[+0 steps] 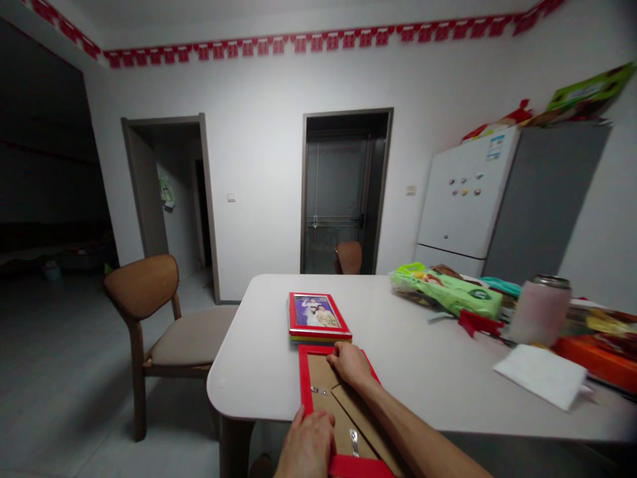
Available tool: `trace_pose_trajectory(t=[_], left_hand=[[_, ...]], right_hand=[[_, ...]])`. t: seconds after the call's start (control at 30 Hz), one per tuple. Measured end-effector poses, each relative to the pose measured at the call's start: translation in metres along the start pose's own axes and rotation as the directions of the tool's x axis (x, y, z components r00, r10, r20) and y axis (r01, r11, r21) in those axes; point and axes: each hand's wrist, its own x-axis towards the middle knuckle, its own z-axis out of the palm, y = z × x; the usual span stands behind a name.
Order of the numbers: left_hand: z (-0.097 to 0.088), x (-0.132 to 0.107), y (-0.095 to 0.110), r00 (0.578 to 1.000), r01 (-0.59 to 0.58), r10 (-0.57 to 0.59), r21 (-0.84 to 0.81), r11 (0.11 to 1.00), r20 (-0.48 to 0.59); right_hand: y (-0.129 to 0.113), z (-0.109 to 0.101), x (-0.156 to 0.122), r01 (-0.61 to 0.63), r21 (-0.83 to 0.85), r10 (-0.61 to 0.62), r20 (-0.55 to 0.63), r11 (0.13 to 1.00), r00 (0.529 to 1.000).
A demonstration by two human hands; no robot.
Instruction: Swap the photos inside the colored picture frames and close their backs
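A red picture frame (305, 380) lies face down at the table's near edge, its brown backing board (322, 405) and small metal fittings showing. My left hand (307, 439) is closed around the frame's near left side. Toward the far end, my right hand (351, 363) rests on the backing with its fingers curled and pressed together; whatever is under the fingertips is hidden. Just beyond the frame sits a small stack of picture frames (321, 330), the top one red with a photo of people facing up.
On the right of the white table (269, 372) are a green packet (448, 292), a pinkish can (541, 312), a white paper (542, 375) and an orange box (597, 358). A wooden chair (142, 289) stands at the left, a fridge (458, 192) behind at the right.
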Motion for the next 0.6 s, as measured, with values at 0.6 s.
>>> trace_pose_trajectory(t=[0.6], left_hand=[[-0.015,0.03,0.089,0.906,-0.159,-0.03,-0.406,0.9,-0.423]], right_hand=[[0.048,-0.06,-0.108,-0.398,0.894,0.203,0.358,0.208,0.911]])
